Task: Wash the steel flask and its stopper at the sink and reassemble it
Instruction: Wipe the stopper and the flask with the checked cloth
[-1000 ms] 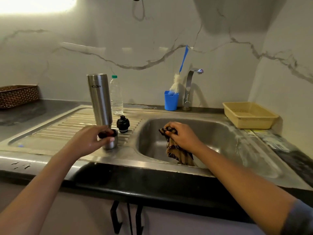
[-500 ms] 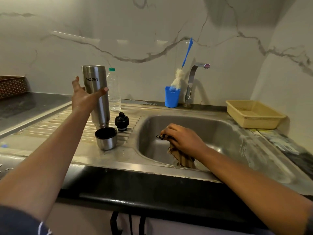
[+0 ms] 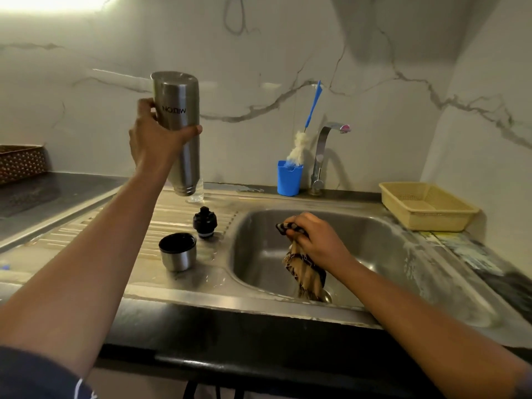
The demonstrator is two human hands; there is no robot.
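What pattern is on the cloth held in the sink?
Striped, tan and dark brown. The cloth shows best in the head view, which is the only one.

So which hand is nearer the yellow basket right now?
Right. The right hand, gripping a cloth in the sink basin, is just left of the yellow basket; the left hand holds the flask up over the drainboard, beyond the sink.

Your left sleeve (image 3: pixel 31 372) — dark navy, with a thin white line on it, maybe a thread or stitching. Your right sleeve (image 3: pixel 525 383) shows only at the bottom-right corner — dark blue-grey. Past the sleeves, left forearm (image 3: pixel 95 269) and right forearm (image 3: pixel 417 318) are bare, as are left hand (image 3: pixel 152 142) and right hand (image 3: pixel 319 243).
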